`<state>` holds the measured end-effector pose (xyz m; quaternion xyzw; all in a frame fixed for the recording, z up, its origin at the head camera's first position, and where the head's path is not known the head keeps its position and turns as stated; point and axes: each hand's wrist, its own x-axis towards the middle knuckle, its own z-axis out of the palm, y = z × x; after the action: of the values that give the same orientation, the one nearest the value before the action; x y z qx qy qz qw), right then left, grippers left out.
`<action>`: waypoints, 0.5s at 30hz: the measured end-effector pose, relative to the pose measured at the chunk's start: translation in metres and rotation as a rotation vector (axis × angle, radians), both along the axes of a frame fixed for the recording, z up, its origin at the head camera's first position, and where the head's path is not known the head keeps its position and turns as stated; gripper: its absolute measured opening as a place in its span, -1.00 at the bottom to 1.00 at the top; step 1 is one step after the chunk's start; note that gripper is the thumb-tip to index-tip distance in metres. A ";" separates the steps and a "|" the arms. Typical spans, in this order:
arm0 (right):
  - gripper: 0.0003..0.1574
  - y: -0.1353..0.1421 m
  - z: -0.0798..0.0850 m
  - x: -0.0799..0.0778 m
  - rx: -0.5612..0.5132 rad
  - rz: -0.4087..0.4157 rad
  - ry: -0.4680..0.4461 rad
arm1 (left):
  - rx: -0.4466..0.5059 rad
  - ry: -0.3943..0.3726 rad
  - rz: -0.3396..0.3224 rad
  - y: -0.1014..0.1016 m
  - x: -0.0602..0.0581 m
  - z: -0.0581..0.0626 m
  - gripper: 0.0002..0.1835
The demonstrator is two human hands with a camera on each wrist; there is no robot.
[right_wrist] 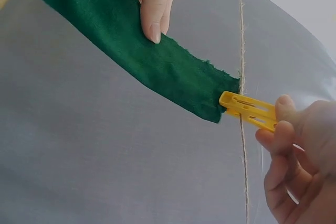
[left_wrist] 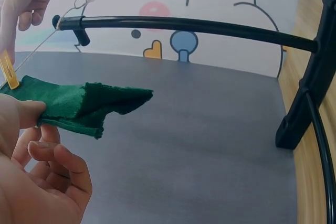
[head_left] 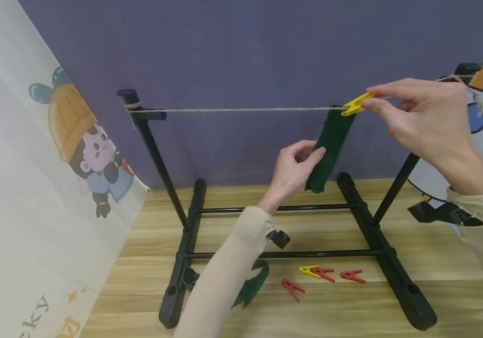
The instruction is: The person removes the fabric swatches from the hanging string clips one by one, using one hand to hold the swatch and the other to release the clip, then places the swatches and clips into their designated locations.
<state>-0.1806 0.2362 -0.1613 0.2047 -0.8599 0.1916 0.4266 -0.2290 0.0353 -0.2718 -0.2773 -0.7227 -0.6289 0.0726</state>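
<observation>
A strip of dark green cloth (head_left: 330,145) hangs at a thin twine line (head_left: 245,110) strung between two black posts. My left hand (head_left: 294,166) pinches the cloth's edge between thumb and fingers, partway down the strip. Up at the line, my right hand (head_left: 431,122) pinches the handles of a yellow clothespin (head_left: 357,104) between thumb and index finger. In the right wrist view the clothespin's tip (right_wrist: 227,99) lies over the cloth's top corner, and the twine passes across it. The cloth's lower end (left_wrist: 126,100) hangs loose, folded, in the left wrist view.
The black rack (head_left: 266,255) stands on a wooden table (head_left: 140,291). In front of its lower bar lie red clothespins (head_left: 293,288) and another yellow clothespin (head_left: 309,271). More green cloth (head_left: 254,286) lies partly behind my left sleeve. A grey backdrop (head_left: 241,51) rises behind.
</observation>
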 end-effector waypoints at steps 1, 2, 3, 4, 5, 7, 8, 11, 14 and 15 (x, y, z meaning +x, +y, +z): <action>-0.67 -0.001 0.001 0.000 0.002 0.002 0.013 | -0.003 0.005 0.002 -0.001 0.003 0.003 -0.71; -0.68 -0.002 0.001 0.001 0.004 0.002 0.024 | -0.004 0.012 0.002 -0.003 0.006 0.005 -0.70; -0.69 -0.003 0.002 0.002 0.003 0.005 0.033 | -0.005 0.016 0.001 -0.004 0.008 0.007 -0.70; -0.69 -0.004 0.002 0.002 -0.001 0.010 0.041 | -0.010 0.018 0.000 -0.005 0.009 0.008 -0.69; -0.70 -0.005 0.003 0.003 -0.004 0.014 0.049 | -0.012 0.018 -0.001 -0.006 0.009 0.009 -0.69; -0.71 -0.008 0.004 0.005 -0.014 0.022 0.065 | -0.016 0.016 -0.001 -0.006 0.007 0.006 -0.68; -0.71 -0.009 0.004 0.006 -0.019 0.026 0.074 | -0.016 0.016 0.000 -0.006 0.004 0.003 -0.68; -0.72 -0.013 0.006 0.010 -0.017 0.044 0.107 | -0.021 0.014 0.004 -0.004 -0.006 -0.006 -0.67; -0.74 -0.015 0.006 0.010 -0.004 0.054 0.149 | -0.022 0.018 0.001 -0.003 -0.015 -0.013 -0.66; -0.74 -0.015 0.006 0.010 -0.008 0.054 0.160 | -0.023 0.021 -0.001 -0.003 -0.017 -0.015 -0.66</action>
<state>-0.1709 0.2211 -0.1553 0.2406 -0.8165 0.1893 0.4894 -0.2456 0.0319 -0.2863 -0.2849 -0.7290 -0.6177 0.0767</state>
